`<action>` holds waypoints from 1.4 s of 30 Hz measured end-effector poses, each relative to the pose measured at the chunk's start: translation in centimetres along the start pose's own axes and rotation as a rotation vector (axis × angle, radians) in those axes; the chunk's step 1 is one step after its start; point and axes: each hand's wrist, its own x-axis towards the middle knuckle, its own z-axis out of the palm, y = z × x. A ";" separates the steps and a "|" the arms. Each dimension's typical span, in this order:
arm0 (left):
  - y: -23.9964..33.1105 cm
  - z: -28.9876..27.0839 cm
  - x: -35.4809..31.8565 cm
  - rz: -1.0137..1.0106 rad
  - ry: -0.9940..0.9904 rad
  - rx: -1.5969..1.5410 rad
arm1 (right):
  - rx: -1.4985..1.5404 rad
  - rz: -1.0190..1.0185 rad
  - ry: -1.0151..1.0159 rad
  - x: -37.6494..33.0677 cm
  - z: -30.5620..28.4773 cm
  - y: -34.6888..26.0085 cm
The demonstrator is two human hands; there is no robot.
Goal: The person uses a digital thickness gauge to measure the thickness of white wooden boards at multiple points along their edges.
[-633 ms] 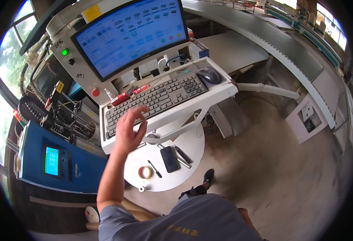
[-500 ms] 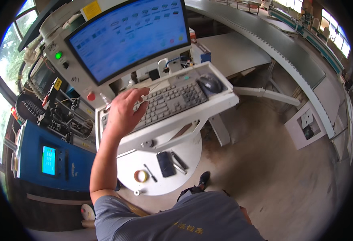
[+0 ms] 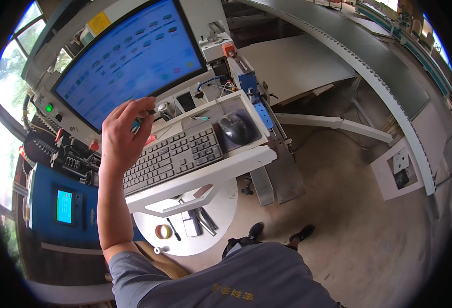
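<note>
My left hand (image 3: pixel 123 132) is raised over the left part of the grey-black keyboard (image 3: pixel 177 156), just below the monitor (image 3: pixel 128 56). Its fingers curl toward the thumb, and a small dark thing shows at the fingertips, too small to make out. A black mouse (image 3: pixel 236 128) rests on a dark pad to the right of the keyboard. Both lie on a white tray (image 3: pixel 210 172) fixed below the blue screen. Nothing of my right hand shows.
Beneath the tray, a round white table (image 3: pixel 226 215) carries a tape roll (image 3: pixel 162 231), a black pen (image 3: pixel 173 229), a phone (image 3: pixel 190 223) and metal tools (image 3: pixel 206 220). A blue machine cabinet (image 3: pixel 49 205) stands left. A white support arm (image 3: pixel 334 121) and a conveyor (image 3: pixel 339 46) extend right.
My left hand has lifted off the keyboard's left side toward the monitor's lower edge, its fingers drawing closer together. The view has shifted, so the monitor and tray appear farther left.
</note>
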 end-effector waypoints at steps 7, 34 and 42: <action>11.0 3.4 6.0 -0.056 -0.086 0.021 | 0.462 0.121 0.030 7.4 -14.4 1.3; -17.5 45.4 33.2 -0.947 -0.273 0.349 | 0.830 0.539 0.032 13.0 -44.5 0.2; -21.9 50.5 32.6 -0.957 -0.164 0.358 | 0.854 0.488 0.072 15.0 -48.9 0.0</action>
